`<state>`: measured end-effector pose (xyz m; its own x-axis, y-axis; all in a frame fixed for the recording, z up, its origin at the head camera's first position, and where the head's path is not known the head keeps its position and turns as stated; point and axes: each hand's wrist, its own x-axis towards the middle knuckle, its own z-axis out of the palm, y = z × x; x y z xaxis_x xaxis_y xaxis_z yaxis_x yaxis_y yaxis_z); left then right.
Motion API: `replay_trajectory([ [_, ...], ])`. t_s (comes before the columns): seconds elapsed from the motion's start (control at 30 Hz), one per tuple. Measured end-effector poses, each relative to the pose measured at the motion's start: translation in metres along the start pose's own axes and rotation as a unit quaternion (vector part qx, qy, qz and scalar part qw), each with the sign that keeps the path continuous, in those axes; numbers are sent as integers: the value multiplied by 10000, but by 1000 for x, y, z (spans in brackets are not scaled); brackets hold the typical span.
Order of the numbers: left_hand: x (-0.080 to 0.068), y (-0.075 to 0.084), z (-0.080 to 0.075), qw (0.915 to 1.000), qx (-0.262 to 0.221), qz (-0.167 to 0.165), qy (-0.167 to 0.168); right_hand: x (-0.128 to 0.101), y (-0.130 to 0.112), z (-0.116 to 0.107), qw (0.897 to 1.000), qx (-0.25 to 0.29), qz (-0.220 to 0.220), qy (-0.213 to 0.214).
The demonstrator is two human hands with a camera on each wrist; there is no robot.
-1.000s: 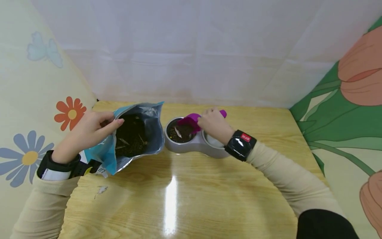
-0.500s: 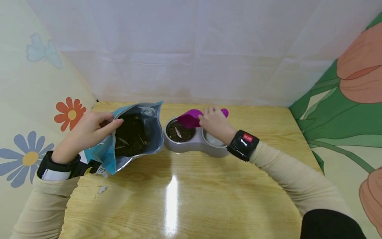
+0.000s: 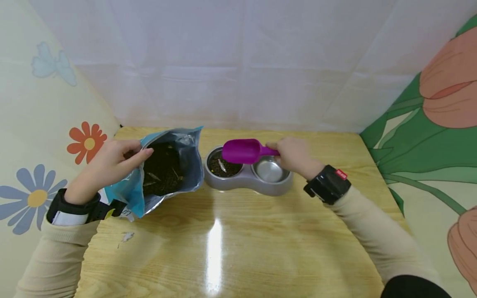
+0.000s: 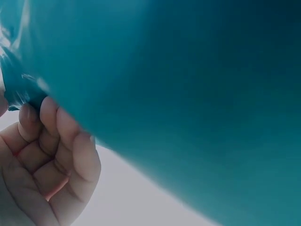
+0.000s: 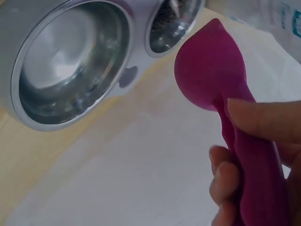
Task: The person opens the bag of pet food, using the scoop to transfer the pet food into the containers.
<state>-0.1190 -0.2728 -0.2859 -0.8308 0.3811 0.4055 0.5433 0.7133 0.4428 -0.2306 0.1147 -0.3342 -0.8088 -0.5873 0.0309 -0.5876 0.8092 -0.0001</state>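
R hand (image 3: pixel 292 154) grips the handle of the magenta scoop (image 3: pixel 241 151), fingers curled round it w/ thumb on top; wrist view shows thumb and two curled fingers on the handle (image 5: pixel 254 165). Scoop is held roughly level above the double bowl (image 3: pixel 247 179), its cup over the left well and its handle running back over the right well. Left well (image 3: pixel 223 165) has dark kibble plus a pale sliver; right well (image 3: pixel 271 171) is bare steel.

L hand (image 3: pixel 112 163) pinches the near rim of the bag (image 3: pixel 167 169), thumb inside the mouth, fingers outside, holding it open. In the wrist view the fingers (image 4: pixel 61 141) are curled together against teal bag material (image 4: pixel 188 94). Bag is teal outside, silver inside, lies tilted on the table (image 3: pixel 231 248) just left of the bowl, w/ dark kibble inside.

Writing: white print on the bag's lower edge too small to read; red tag on the R wrist unit (image 3: pixel 328 184) also unreadable. Small white scrap (image 3: pixel 127 236) on the table near the L forearm.
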Motion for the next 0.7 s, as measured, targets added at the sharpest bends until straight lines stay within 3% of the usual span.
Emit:
replay_trajectory([
  [0.23, 0, -2, 2, 10000, -64, -44, 8, -15, 21, -6, 9901, 1364, -321, 97],
  [0.4, 0, -2, 2, 10000, -56, -68, 4, -26, 27, -8, 9847, 1702, -358, 115],
  [0.7, 0, -3, 2, 9999, -70, -57, 43, -45, 25, -15, 9822, 1833, -350, 206],
])
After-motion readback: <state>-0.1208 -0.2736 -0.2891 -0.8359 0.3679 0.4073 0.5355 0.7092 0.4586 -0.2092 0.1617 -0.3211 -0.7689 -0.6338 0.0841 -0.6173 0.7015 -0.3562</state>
